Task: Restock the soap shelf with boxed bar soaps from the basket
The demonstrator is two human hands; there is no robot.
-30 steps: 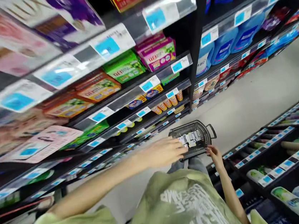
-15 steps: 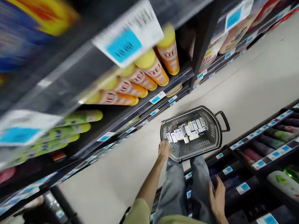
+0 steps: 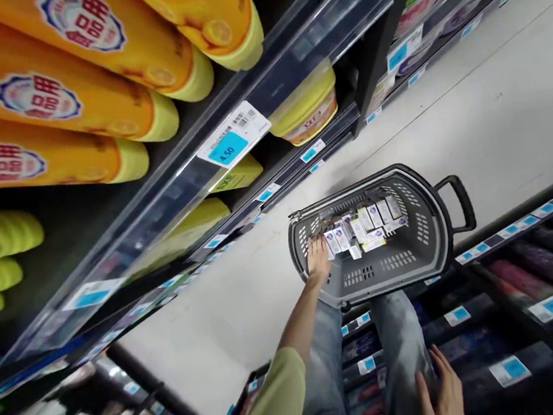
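Note:
A dark grey shopping basket with slotted walls stands on the floor in front of my legs. Inside it, several small white boxes with blue or yellow markings lie in rows. My left hand reaches over the basket's near-left rim, fingers stretched and a little apart, at the left end of the boxes. I cannot tell whether its fingertips touch a box. Down beside my right leg hangs my right hand, with nothing in it and its thumb apart from the fingers.
On the left, a tall shelf with price tags holds orange bottles and yellow tubs. A low shelf of packaged goods runs along the right. Pale floor lies between them. The basket's handle sticks out rightward.
My left hand has gone from the basket's rim to inside it, near the boxes. The view has shifted along the left shelf, and the basket appears larger. My right hand still hangs beside my leg.

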